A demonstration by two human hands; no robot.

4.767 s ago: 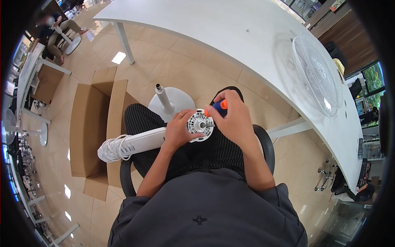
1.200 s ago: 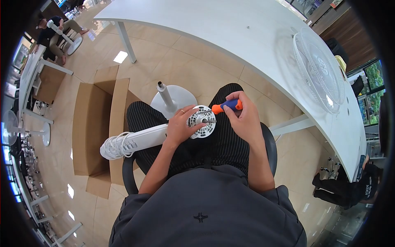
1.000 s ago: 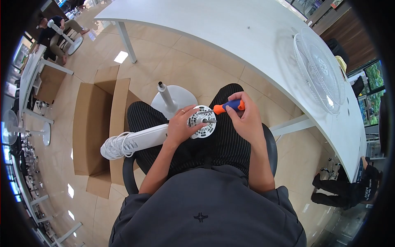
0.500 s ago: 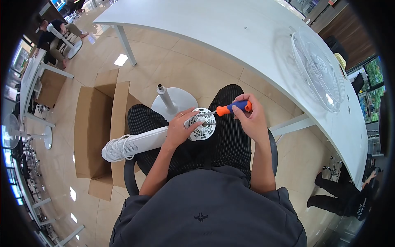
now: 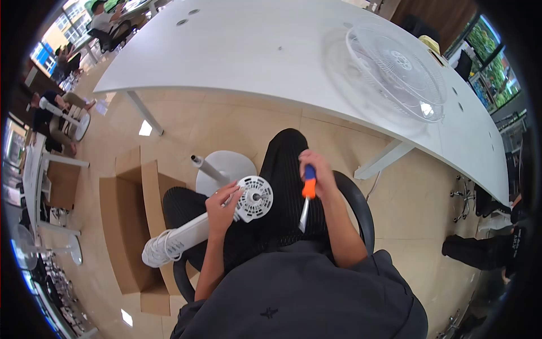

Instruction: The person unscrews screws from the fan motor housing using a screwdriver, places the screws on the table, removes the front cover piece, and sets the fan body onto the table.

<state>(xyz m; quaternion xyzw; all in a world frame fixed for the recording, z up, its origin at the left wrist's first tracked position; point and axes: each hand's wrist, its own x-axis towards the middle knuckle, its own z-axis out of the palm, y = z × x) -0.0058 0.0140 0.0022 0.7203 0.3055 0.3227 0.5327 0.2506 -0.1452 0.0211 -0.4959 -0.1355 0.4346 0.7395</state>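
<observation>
On my lap lies a white fan body, its round slotted motor housing (image 5: pixel 263 210) facing up with a metal shaft at the centre. My left hand (image 5: pixel 221 209) is closed at the left rim of that housing; a small greyish piece by its fingertips is too small to make out. The white fan column (image 5: pixel 195 233) runs left from there, with a bundled white cord (image 5: pixel 164 247) at its end. My right hand (image 5: pixel 317 174) grips a screwdriver (image 5: pixel 309 188) with a blue and orange handle, its blade pointing down over my right thigh, apart from the fan.
An open cardboard box (image 5: pixel 127 226) stands on the floor at my left. Beyond my knees is a round white base with a short pole (image 5: pixel 234 169). Fan grilles (image 5: pixel 395 73) lie on the white table (image 5: pixel 243 51) ahead. Other people are at the left and right edges.
My right hand has drawn the screwdriver away from the motor housing and turned its blade downward. My left hand stays at the housing. The view has shifted, showing more of the table.
</observation>
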